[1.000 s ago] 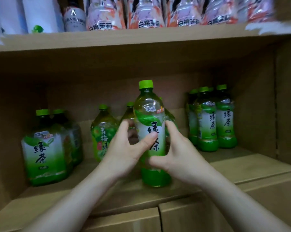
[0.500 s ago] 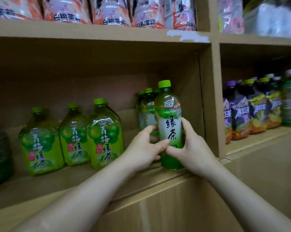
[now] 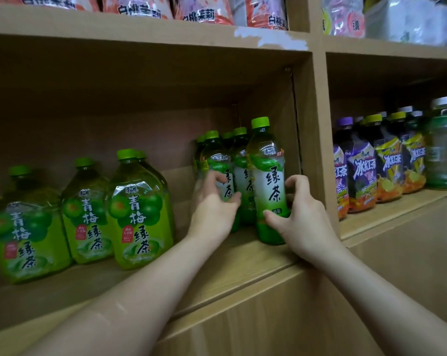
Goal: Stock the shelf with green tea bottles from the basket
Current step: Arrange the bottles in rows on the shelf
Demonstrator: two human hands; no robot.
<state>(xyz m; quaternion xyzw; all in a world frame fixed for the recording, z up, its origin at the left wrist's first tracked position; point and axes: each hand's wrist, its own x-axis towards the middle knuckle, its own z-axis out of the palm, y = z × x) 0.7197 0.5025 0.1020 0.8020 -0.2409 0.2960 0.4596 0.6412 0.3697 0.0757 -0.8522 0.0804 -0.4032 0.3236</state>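
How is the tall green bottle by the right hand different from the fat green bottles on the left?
The tall bottle is slim and round; the fat bottles are wide and squarish. The tall bottle's label is mostly white; the fat bottles' labels are green with fruit pictures. Both have green caps and stand upright.

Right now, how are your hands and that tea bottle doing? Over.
Right hand grips green tea bottle, upright on shelf. Left hand cupped at neighbouring bottle, blurred, grip unclear. Divider close on the right.
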